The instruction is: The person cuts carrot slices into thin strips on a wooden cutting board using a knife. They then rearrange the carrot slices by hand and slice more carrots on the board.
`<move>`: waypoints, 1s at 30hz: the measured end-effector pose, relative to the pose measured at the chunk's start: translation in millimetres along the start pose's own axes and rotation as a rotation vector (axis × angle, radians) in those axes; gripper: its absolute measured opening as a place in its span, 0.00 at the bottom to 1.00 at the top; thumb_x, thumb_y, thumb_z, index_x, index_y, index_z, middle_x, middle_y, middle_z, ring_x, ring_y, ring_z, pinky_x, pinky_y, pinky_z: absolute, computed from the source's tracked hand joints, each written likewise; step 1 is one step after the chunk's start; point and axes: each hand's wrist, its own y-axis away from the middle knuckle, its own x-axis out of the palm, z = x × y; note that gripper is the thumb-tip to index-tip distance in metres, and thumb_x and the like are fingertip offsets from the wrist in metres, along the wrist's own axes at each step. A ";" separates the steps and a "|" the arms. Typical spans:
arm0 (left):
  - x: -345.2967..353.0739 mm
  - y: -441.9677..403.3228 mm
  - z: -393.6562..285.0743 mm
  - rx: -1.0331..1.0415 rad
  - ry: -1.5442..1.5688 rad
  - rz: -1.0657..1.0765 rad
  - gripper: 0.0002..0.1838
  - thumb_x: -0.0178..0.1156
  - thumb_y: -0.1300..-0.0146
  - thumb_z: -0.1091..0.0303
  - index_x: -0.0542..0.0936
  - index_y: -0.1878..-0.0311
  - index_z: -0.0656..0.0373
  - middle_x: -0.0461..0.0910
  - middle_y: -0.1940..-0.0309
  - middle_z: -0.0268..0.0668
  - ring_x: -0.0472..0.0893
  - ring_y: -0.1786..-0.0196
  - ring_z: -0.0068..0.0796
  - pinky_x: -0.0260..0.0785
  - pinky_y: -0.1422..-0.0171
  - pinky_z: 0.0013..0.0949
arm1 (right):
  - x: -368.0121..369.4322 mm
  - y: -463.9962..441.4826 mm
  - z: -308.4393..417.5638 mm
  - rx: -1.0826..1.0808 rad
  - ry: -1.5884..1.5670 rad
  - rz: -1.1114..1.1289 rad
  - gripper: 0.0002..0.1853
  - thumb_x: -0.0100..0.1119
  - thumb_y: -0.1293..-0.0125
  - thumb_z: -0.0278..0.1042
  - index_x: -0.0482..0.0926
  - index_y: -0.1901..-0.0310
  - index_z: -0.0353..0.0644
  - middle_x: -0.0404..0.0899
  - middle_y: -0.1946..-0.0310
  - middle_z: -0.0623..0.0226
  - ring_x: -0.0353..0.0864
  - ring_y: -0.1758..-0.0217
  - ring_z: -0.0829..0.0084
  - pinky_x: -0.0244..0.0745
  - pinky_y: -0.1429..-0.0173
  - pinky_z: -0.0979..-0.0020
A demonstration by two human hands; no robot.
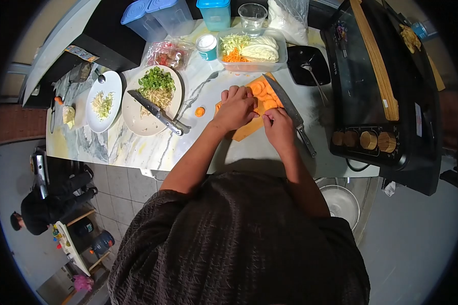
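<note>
My left hand is over the wooden cutting board, its fingers bent and closed on carrot at the fingertips. My right hand pinches at nearly the same spot, thumb and forefinger together; the small piece between the hands is mostly hidden. Round carrot slices are heaped on the board just beyond my fingers. A large knife lies along the board's right side, handle toward me, beside my right hand. One loose carrot slice rests on the marble counter to the left.
Left are a plate of greens and sprouts with a knife across it, and a white oval plate. Behind stand a vegetable container and a cup. A black bowl and black oven are right. Another person is far left.
</note>
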 end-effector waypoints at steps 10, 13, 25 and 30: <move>2.9 0.3 -4.4 -0.043 -0.027 -0.024 0.07 0.67 0.48 0.66 0.82 0.65 0.51 0.71 0.53 0.32 0.66 0.45 0.38 0.54 0.44 0.43 | 7.4 -2.5 -0.4 0.077 0.131 0.070 0.06 0.60 0.38 0.31 0.74 0.64 0.39 0.77 0.65 0.53 0.78 0.60 0.50 0.73 0.56 0.53; 6.8 1.6 -1.7 -0.020 -0.035 -0.033 0.07 0.66 0.47 0.67 0.82 0.64 0.51 0.71 0.53 0.33 0.66 0.44 0.39 0.55 0.44 0.43 | 9.7 -2.9 -2.6 0.101 0.156 0.090 0.07 0.59 0.38 0.32 0.74 0.64 0.39 0.77 0.64 0.53 0.78 0.60 0.50 0.73 0.57 0.53; 10.1 5.4 -2.7 0.056 -0.148 -0.058 0.09 0.62 0.43 0.67 0.80 0.60 0.57 0.71 0.51 0.35 0.67 0.45 0.39 0.56 0.43 0.41 | 17.0 -2.0 6.5 0.088 0.239 -0.025 0.07 0.60 0.37 0.34 0.76 0.66 0.40 0.77 0.68 0.56 0.79 0.62 0.52 0.74 0.60 0.55; 6.8 8.8 -3.8 0.030 -0.157 -0.065 0.09 0.62 0.43 0.66 0.79 0.59 0.58 0.72 0.50 0.36 0.67 0.45 0.39 0.56 0.44 0.41 | 18.2 -2.7 11.9 0.211 0.314 0.108 0.08 0.55 0.33 0.36 0.76 0.60 0.40 0.77 0.59 0.53 0.80 0.59 0.49 0.75 0.56 0.52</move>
